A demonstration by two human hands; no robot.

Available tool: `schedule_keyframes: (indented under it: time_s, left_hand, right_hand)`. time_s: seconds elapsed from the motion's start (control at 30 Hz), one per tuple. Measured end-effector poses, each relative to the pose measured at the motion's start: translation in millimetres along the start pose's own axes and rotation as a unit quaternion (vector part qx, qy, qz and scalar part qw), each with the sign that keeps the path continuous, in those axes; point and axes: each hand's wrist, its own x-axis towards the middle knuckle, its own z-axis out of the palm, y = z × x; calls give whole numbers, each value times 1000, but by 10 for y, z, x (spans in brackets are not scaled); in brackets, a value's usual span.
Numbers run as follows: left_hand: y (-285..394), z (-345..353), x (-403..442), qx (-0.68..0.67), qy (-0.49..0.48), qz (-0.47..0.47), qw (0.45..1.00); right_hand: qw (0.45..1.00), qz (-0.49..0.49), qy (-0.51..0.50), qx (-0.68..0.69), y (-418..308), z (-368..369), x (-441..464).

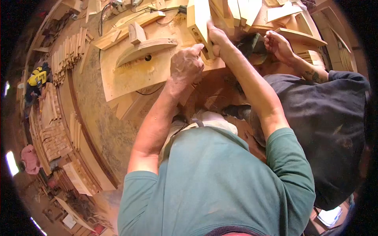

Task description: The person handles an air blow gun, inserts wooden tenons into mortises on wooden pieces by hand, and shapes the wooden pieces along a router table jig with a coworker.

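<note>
A thick wooden beam (197, 19) with dark markings on its near end rises at the top centre, above a wooden workbench. My right hand (218, 41) grips the beam's right side near that end, its fingertips slightly blurred. Just left of and below the end is my left hand (187, 63), curled into a fist with the thumb uppermost. Whatever its fingers wrap around is hidden from me. Left of this hand, a curved wooden piece (147, 51) lies on the bench top (130, 80), with a small wood block (136, 33) against it.
Close on my right, a co-worker in a dark shirt (315, 118) has a hand (277, 47) raised near more boards (301, 36). Stacked wood strips (55, 133) line the left side. A yellow-and-black item (38, 76) and a pink cloth (30, 159) are farther left.
</note>
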Motion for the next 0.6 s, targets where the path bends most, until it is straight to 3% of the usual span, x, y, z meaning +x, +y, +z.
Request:
schedule_keyframes:
  time_s: [0.17,0.27,0.37,0.4,0.5,0.53,0.6]
  left_hand:
    - [-93,-130,198,-64,69,-65,993]
    - [-190,-130,135,-136,80,-94,983]
    - [-274,-189,96,-133,126,-89,979]
    - [-287,-221,146,-162,155,-89,971]
    - [-259,-150,247,-311,239,-120,912]
    - [-163,-199,269,-434,216,-156,861]
    - [-258,-52,385,-464,241,-142,840]
  right_hand:
    - [996,-17,2,85,-51,56,-286]
    - [982,-136,72,-106,4,-88,-188]
    - [935,-297,92,-172,-50,-220,-73]
    - [935,-310,78,-155,-87,-195,-46]
    - [970,-212,55,-105,-188,53,27]
    - [948,-291,80,-99,-243,183,-58]
    - [946,-292,95,-100,-252,253,28]
